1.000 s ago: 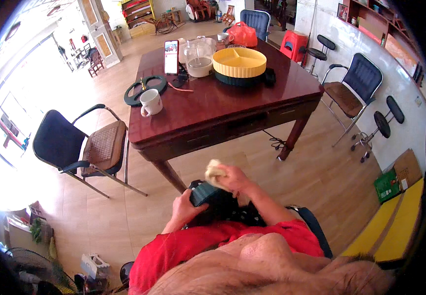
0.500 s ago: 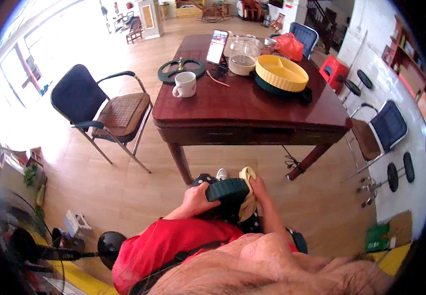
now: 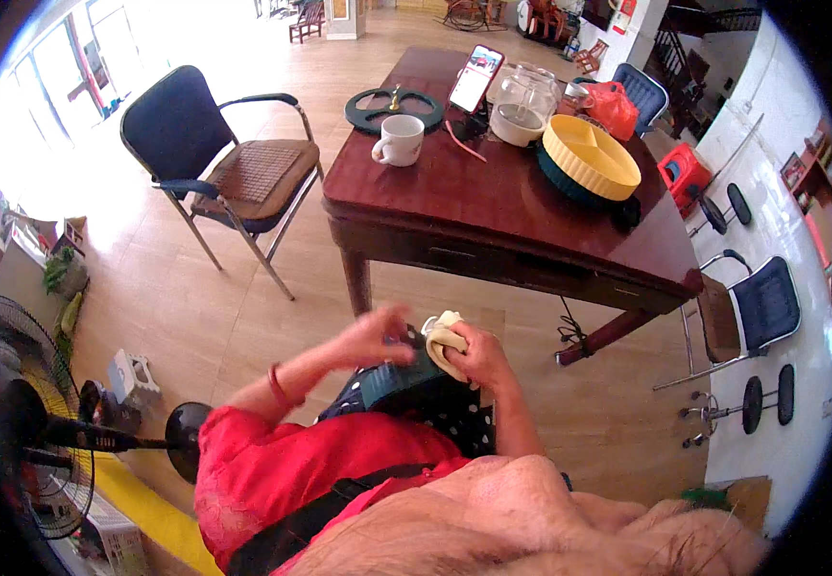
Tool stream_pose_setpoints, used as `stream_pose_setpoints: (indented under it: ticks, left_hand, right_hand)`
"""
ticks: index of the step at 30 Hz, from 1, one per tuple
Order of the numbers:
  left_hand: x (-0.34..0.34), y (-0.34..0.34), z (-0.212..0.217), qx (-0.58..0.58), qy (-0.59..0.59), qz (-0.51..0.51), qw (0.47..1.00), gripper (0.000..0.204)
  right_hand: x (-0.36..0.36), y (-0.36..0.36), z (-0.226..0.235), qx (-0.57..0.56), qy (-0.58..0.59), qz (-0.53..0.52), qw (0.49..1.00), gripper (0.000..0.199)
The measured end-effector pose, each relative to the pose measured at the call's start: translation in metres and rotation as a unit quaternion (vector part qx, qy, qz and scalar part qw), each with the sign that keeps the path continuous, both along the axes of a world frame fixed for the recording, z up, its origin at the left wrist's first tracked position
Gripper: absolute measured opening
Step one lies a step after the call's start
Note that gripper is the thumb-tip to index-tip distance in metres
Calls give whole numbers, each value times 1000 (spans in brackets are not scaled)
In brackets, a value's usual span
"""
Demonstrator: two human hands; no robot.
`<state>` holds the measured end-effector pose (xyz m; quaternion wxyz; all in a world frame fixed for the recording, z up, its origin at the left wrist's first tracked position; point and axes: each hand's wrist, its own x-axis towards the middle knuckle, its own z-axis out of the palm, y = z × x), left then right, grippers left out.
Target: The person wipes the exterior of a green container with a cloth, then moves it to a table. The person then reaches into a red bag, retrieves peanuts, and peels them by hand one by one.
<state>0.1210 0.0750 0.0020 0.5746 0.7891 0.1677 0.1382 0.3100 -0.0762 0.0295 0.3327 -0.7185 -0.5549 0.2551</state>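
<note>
Indoors, a dark red wooden table (image 3: 493,206) stands on pale floorboards with a black armchair (image 3: 214,158) to its left, bearing a yellow divided tray (image 3: 591,156) and a white mug (image 3: 399,140). Nearer, on the seated person's lap, the left hand (image 3: 373,336) steadies a dark case-like object (image 3: 402,376), seemingly rigid and light. The right hand (image 3: 478,355) clenches a cream cloth (image 3: 443,338), soft and best bunched.

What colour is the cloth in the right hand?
Pale cream-yellow: the cloth is bunched in the right hand, seen in the head view.
</note>
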Motion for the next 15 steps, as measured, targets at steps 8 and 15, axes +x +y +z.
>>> stream_pose_setpoints:
  ticks: [8, 15]
  left_hand:
    - [69, 153, 77, -98, -118, 275, 949, 64]
    - [111, 212, 77, -286, -114, 227, 924, 49]
  right_hand:
    - [-5, 0, -3, -39, 40, -41, 998, 29]
    - [-6, 4, -8, 29, 6, -48, 998, 26]
